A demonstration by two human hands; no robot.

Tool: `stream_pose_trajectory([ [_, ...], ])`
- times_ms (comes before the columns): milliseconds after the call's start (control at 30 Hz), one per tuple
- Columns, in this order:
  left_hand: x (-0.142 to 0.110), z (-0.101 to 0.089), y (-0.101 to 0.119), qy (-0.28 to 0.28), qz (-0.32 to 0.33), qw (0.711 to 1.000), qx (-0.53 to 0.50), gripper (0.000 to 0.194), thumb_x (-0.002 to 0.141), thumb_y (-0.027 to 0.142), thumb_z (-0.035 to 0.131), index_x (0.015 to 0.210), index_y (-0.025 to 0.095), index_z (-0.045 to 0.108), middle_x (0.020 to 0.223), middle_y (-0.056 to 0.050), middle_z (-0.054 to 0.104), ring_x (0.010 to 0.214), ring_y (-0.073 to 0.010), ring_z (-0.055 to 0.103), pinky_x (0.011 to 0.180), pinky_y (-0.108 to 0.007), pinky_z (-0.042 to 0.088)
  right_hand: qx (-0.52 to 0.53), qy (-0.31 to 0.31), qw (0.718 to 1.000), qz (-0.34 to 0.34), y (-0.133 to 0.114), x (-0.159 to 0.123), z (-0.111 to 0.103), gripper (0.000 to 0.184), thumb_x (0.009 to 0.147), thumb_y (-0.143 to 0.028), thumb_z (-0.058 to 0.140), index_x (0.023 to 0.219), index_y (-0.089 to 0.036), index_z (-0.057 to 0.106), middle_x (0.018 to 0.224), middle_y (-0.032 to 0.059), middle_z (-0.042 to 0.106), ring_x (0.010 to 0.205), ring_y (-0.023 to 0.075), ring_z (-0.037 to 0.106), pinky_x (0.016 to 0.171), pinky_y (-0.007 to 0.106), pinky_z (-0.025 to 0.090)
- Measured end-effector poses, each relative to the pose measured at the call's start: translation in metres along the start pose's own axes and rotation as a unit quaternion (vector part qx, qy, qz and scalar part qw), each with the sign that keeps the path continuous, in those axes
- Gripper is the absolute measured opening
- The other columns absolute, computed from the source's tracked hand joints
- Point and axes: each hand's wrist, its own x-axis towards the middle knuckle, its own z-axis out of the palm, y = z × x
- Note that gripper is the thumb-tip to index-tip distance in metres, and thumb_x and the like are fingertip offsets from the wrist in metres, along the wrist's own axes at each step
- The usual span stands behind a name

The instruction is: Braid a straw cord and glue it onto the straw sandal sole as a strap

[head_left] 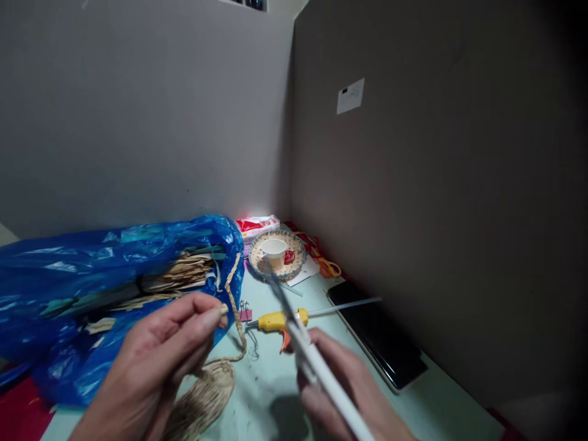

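Observation:
My left hand (169, 349) is closed in a pinch, with a small pale tip (224, 309) of plant fibre showing between thumb and forefinger. My right hand (340, 380) grips a white-handled cutting tool (316, 367) that looks like shears. Its dark narrow blades point up and away, blurred, apart from my left hand. Below and partly behind my left hand lies an oval woven straw piece (206, 398). A braided straw cord (237, 324) runs from it across the table and up along the blue bag. Whether the pinched tip belongs to this cord cannot be seen.
A blue plastic bag (114, 236) with dried fibre bundles (184, 272) covers the left. Beyond my hands are a yellow glue gun (273, 321), a binder clip (245, 315) and a woven tray (257, 272) holding a cup (274, 251). Orange scissors (328, 267) and a black phone-like device (381, 343) lie right.

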Motion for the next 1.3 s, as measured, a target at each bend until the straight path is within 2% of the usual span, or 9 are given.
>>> stream_pose_trajectory([
  [133, -0.002, -0.019, 0.015, 0.036, 0.081, 0.996, -0.018, 0.026, 0.067, 0.046, 0.087, 0.079, 0.027, 0.075, 0.053, 0.005, 0.047, 0.047, -0.0094, 0.037, 0.042, -0.015, 0.044, -0.208, 0.126, 0.97, 0.033, 0.007, -0.002, -0.036, 0.036, 0.09, -0.046, 0.053, 0.114, -0.02, 0.055, 0.081, 0.003, 0.064, 0.07, 0.0202, 0.059, 0.065, 0.03, 0.047],
  [233, -0.007, -0.027, 0.024, 0.048, 0.122, 0.991, -0.011, 0.019, 0.075, 0.041, 0.082, 0.083, 0.027, 0.073, 0.056, 0.007, 0.049, 0.04, -0.0053, 0.026, 0.035, -0.014, 0.04, -0.361, 0.151, 0.92, 0.021, 0.028, -0.006, -0.051, 0.043, 0.094, -0.043, 0.046, 0.129, -0.018, 0.051, 0.111, 0.0125, 0.068, 0.093, 0.027, 0.067, 0.081, 0.037, 0.052],
  [367, -0.013, -0.027, 0.029, 0.058, 0.121, 0.989, -0.057, 0.016, 0.079, 0.035, 0.079, 0.075, 0.023, 0.069, 0.055, 0.007, 0.042, 0.043, -0.0062, 0.028, 0.034, -0.011, 0.038, -0.52, 0.129, 0.844, -0.025, 0.057, -0.009, -0.05, 0.043, 0.097, -0.039, 0.04, 0.127, -0.011, 0.053, 0.113, 0.0199, 0.069, 0.095, 0.0296, 0.069, 0.08, 0.04, 0.055],
  [567, -0.018, -0.039, 0.027, 0.042, 0.079, 0.991, -0.101, 0.022, 0.085, 0.028, 0.072, 0.066, 0.019, 0.065, 0.051, 0.009, 0.029, 0.042, -0.0068, 0.018, 0.03, -0.012, 0.031, -0.579, 0.1, 0.808, -0.036, 0.066, 0.002, -0.051, 0.034, 0.095, -0.028, 0.043, 0.115, -0.007, 0.06, 0.102, 0.0231, 0.068, 0.087, 0.0338, 0.068, 0.072, 0.043, 0.055],
  [767, -0.029, -0.049, 0.015, 0.05, 0.06, 0.984, -0.158, 0.032, 0.092, 0.011, 0.055, 0.062, 0.017, 0.06, 0.052, 0.006, 0.037, 0.042, -0.0079, 0.029, 0.033, -0.016, 0.038, -0.622, 0.093, 0.776, -0.049, 0.038, 0.01, -0.054, 0.028, 0.095, -0.025, 0.045, 0.102, -0.007, 0.066, 0.091, 0.0223, 0.066, 0.083, 0.0387, 0.061, 0.075, 0.052, 0.05],
  [867, -0.032, -0.038, 0.001, 0.08, 0.043, 0.976, -0.197, 0.034, 0.095, 0.006, 0.046, 0.065, 0.015, 0.06, 0.061, 0.002, 0.049, 0.05, -0.0086, 0.045, 0.043, -0.017, 0.048, -0.593, 0.073, 0.795, -0.103, 0.01, 0.012, -0.026, 0.029, 0.098, -0.025, 0.045, 0.117, -0.011, 0.063, 0.11, 0.0202, 0.066, 0.095, 0.0334, 0.062, 0.082, 0.045, 0.05],
  [933, -0.033, -0.03, -0.01, 0.096, 0.024, 0.971, -0.218, 0.032, 0.096, 0.006, 0.045, 0.072, 0.014, 0.062, 0.069, -0.001, 0.057, 0.057, -0.0095, 0.055, 0.051, -0.019, 0.055, -0.442, -0.011, 0.873, -0.208, -0.009, 0.013, 0.003, 0.031, 0.101, -0.025, 0.047, 0.128, -0.013, 0.059, 0.118, 0.0166, 0.065, 0.102, 0.027, 0.062, 0.087, 0.037, 0.049],
  [1033, -0.034, -0.023, -0.02, 0.119, -0.002, 0.962, -0.247, 0.025, 0.098, 0.008, 0.045, 0.083, 0.013, 0.064, 0.079, -0.004, 0.064, 0.065, -0.0101, 0.063, 0.061, -0.021, 0.059, -0.258, -0.131, 0.925, -0.248, -0.027, 0.019, 0.043, 0.025, 0.097, -0.029, 0.062, 0.118, -0.017, 0.065, 0.108, 0.0082, 0.071, 0.099, 0.021, 0.064, 0.088, 0.029, 0.048],
  [1300, -0.039, -0.015, -0.036, 0.167, 0.006, 0.968, -0.187, 0.018, 0.097, 0.011, 0.045, 0.086, 0.019, 0.058, 0.086, -0.002, 0.066, 0.073, -0.0088, 0.067, 0.072, -0.019, 0.058, -0.17, -0.235, 0.941, -0.177, -0.006, 0.038, 0.073, 0.007, 0.088, -0.018, 0.071, 0.083, -0.015, 0.067, 0.072, -0.0027, 0.057, 0.065, 0.0116, 0.049, 0.061, 0.022, 0.038],
])
